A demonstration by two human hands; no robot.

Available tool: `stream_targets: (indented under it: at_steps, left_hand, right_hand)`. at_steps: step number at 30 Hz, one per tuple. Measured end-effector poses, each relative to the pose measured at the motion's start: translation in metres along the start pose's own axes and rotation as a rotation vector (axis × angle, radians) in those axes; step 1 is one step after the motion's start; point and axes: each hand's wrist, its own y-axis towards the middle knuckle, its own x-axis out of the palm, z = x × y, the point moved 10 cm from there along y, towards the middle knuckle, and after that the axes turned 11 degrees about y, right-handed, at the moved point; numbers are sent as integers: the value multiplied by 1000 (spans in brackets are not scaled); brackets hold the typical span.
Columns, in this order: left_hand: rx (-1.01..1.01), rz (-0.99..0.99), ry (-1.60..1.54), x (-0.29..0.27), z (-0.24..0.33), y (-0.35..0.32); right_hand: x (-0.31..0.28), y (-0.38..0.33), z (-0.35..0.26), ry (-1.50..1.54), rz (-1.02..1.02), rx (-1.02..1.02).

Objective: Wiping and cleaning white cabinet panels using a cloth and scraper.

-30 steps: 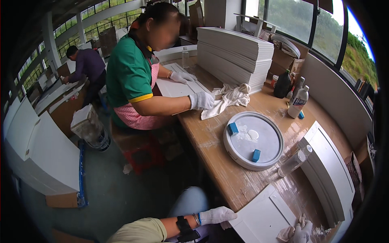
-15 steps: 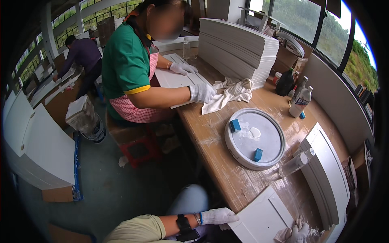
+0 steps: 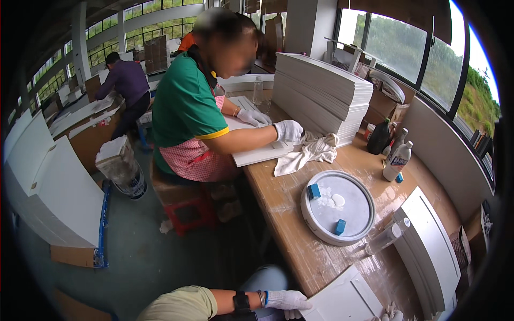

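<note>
My left hand, in a white knitted glove, closes on the left edge of a white flat panel with a recessed face. The panel lies tilted at the table's near edge, at the bottom of the picture. At its right side is my gloved right hand, largely cut off by the lower rim, bunched around a pale cloth that barely shows. Beyond the panel stands a round grey-white lid or tub carrying two blue blocks and a white liquid puddle. A clear bottle lies right of it.
A stack of white panels stands at the right, a taller stack at the back. Across the table a co-worker in green works on another panel beside a crumpled cloth. Bottles stand near the window wall.
My view has tilted upward, so the panel and my hands sit lower in the picture, the right one mostly cut off. The co-worker's right hand has moved along their panel, closer to the crumpled cloth.
</note>
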Motion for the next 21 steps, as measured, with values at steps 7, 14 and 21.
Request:
stream_targets:
  at_steps: [7,14,21]
  left_hand:
    - [97,10,30,-8,1,2]
    - [145,-10,-28,-6,6,2]
    - [150,-23,-52,-5,5,4]
  right_hand:
    - [9,7,7,15,-36,6]
    - [10,12,25,19,-67,13]
    - [8,12,28,22,-70,27]
